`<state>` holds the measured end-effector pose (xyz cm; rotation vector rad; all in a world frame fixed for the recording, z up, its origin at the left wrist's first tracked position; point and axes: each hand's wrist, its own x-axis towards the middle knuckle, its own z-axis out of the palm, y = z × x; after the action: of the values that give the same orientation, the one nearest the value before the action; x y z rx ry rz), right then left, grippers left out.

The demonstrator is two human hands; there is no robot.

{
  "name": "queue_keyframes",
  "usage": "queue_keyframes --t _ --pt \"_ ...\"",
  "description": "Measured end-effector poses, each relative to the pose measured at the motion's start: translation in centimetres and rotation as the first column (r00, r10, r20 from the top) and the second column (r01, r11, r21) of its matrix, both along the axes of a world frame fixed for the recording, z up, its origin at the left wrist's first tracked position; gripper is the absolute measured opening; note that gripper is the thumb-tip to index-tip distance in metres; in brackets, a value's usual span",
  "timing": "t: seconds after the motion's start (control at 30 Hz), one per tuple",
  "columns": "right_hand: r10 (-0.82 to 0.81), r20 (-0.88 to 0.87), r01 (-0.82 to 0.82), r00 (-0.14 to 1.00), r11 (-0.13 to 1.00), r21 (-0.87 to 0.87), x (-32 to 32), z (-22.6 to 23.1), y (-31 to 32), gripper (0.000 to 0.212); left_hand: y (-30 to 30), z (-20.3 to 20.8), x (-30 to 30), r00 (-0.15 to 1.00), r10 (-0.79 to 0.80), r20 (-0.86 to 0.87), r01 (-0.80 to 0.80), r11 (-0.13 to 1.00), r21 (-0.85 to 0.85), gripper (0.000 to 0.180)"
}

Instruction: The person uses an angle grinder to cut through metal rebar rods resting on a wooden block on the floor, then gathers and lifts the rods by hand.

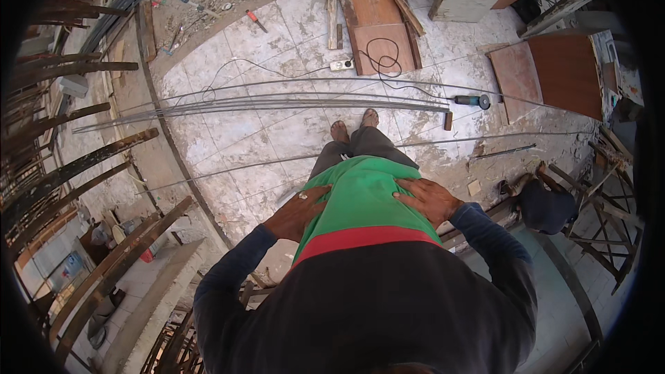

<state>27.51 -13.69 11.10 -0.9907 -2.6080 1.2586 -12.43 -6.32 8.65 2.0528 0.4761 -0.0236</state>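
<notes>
My left hand [299, 215], with a ring on it, lies flat against the side of my green shirt [364, 197] at the waist. On the opposite side my right hand [431, 201] rests on the same cloth, its fingers stretched out and apart. Neither hand holds anything that I can see. Past my bare feet, a bundle of long thin steel rods [298, 104] runs across the tiled floor. By the rods' right end lie a teal and black angle grinder [471, 101] and a small wood block [448, 121].
A white power strip [341, 65] with black cable lies near a wooden panel [374, 10]. A red-handled tool [255, 21] is farther left. Another person [546, 204] crouches at the right beside wooden trestles [609, 218]. Rusty bars [83, 159] jut in from the left.
</notes>
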Motion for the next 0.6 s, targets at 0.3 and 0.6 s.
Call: queue_keyframes --t 0.3,0.6 --pt "0.011 0.017 -0.012 1.000 0.999 0.041 2.1 -2.8 0.8 0.097 0.8 1.1 1.0 0.998 -0.011 -0.062 0.010 1.000 -0.013 0.099" --pt "0.060 -0.016 -0.060 0.998 0.998 -0.013 3.1 -4.0 1.7 0.095 -0.6 1.3 1.6 0.994 0.034 -0.108 -0.037 0.999 -0.025 0.095"
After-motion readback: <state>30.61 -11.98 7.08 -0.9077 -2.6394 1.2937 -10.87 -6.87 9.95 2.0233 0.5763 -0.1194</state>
